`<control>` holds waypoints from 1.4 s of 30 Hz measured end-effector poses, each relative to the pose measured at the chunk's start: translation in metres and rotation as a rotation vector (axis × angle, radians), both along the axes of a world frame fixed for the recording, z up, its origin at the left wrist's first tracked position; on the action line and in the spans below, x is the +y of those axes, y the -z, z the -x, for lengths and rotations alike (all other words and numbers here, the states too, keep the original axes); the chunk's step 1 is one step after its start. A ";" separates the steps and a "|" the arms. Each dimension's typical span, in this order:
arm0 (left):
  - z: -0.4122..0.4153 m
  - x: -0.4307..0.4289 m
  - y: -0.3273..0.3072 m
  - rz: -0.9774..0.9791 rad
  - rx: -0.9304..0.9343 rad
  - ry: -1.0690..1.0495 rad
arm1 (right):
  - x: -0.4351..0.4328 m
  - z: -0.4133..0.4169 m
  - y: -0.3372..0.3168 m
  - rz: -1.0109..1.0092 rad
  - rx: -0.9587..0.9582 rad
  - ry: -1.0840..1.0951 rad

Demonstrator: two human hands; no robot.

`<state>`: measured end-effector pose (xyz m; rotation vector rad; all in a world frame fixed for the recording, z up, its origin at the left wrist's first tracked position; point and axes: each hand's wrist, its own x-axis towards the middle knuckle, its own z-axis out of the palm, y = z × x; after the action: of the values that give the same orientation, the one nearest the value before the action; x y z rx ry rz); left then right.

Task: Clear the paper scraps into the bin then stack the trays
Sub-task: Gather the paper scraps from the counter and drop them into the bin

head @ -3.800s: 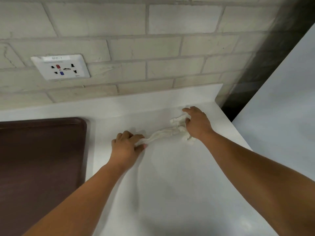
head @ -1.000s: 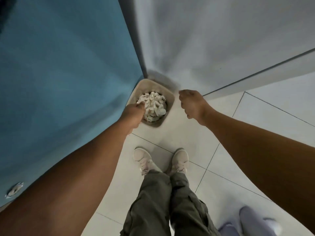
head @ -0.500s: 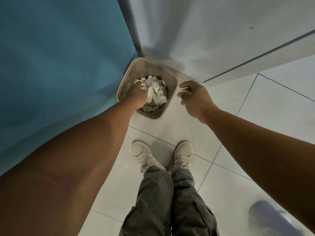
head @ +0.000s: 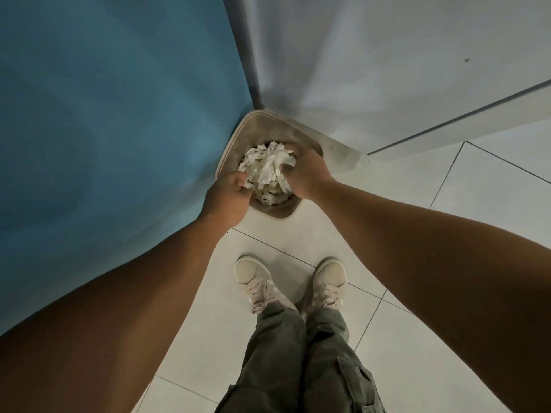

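A small beige bin (head: 256,126) stands on the floor in the corner between a blue panel and a white wall. It is heaped with crumpled white paper scraps (head: 268,171). My left hand (head: 228,198) is at the near left edge of the heap, fingers curled onto the paper. My right hand (head: 304,171) is at the heap's right side, its fingers dug into the scraps. Both hands are over the bin's mouth. No trays are in view.
A blue panel (head: 119,114) fills the left and a white wall (head: 387,55) the upper right. My two light shoes (head: 256,281) stand on the pale tiled floor (head: 447,186) just in front of the bin.
My right hand has moved left from beside the bin onto the paper heap. My left hand has stayed at the heap's left edge. The view has dropped closer to the bin.
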<state>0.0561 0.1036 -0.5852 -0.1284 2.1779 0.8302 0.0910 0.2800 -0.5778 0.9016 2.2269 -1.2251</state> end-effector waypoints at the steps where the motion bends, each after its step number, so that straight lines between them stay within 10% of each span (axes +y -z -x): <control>1: -0.001 -0.001 -0.001 0.004 0.007 0.004 | 0.000 -0.001 0.002 -0.030 -0.027 -0.023; 21: -0.018 0.049 -0.315 -0.024 0.449 0.283 | 0.028 -0.055 -0.322 -0.254 0.256 -0.249; 42: 0.017 -0.034 -0.631 -0.134 0.950 -0.080 | -0.025 0.036 -0.626 -0.210 0.836 -0.377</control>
<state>0.0386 0.0694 0.0454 0.3161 2.9826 1.2473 0.0545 0.2551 0.0483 -0.0393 3.0176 -1.3414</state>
